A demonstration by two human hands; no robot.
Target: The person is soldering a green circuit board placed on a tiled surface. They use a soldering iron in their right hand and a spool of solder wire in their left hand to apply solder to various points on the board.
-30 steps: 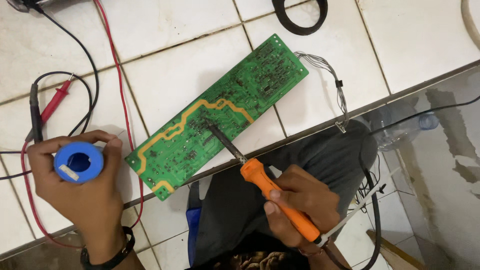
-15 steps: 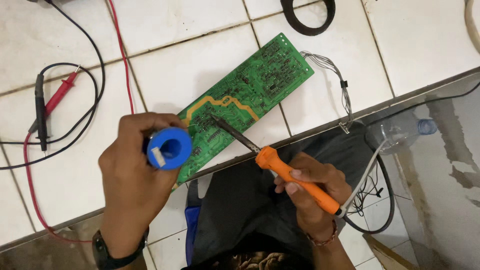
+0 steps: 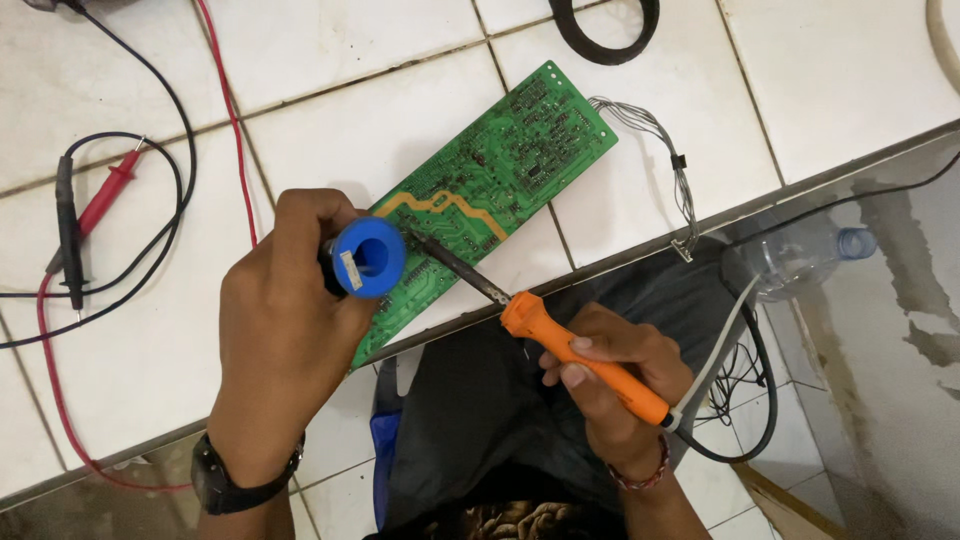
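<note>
Now carried from bench edge over green circuit board (image 3: 500, 180): blue solder spool (image 3: 368, 257), left hand (image 3: 285, 330) clamped around; right hand (image 3: 610, 370) grip wrapping orange soldering iron (image 3: 580, 355), tip beside spool, ready for joint.

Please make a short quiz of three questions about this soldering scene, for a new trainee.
1. True or false: the left hand holds a blue solder spool.
2. Which thing does the right hand grip? A) orange soldering iron B) red probe C) plastic bottle
3. Fill in: the iron's tip rests over the green ____.

Key: 1 true; 2 A; 3 circuit board.
</note>
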